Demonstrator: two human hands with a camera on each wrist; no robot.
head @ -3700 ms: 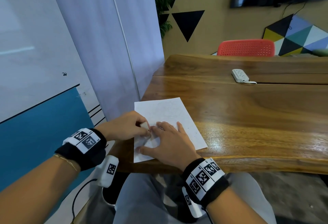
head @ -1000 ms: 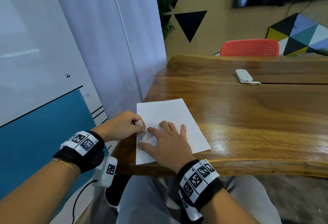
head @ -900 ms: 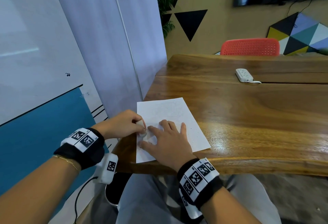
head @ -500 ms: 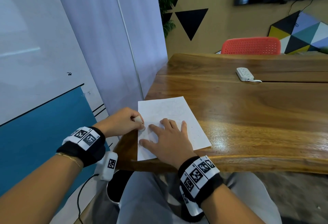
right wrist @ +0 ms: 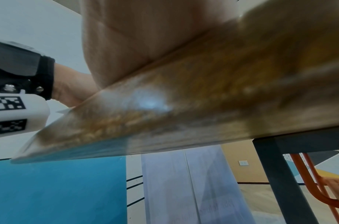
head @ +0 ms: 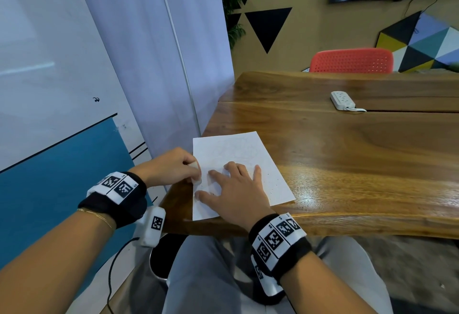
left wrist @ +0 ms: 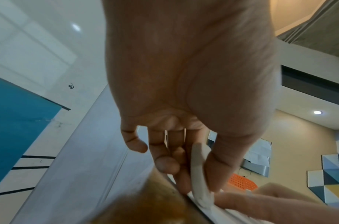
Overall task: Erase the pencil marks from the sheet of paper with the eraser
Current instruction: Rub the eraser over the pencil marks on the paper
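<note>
At the desk's near left corner, the left hand pinches the eraser, its lower end on the paper's left edge. Just right, the right hand presses the paper, fingers spread flat.

Right hand heel pressed on blurred table edge.

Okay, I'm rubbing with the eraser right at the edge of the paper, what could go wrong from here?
1. The left hand works the eraser at the left edge of the paper, which could crease or tear there.
2. The paper's near edge overhangs the table. If the right hand pressing it flat lifts, it may slide.
3. The marks look faint, so some could be missed.
</note>
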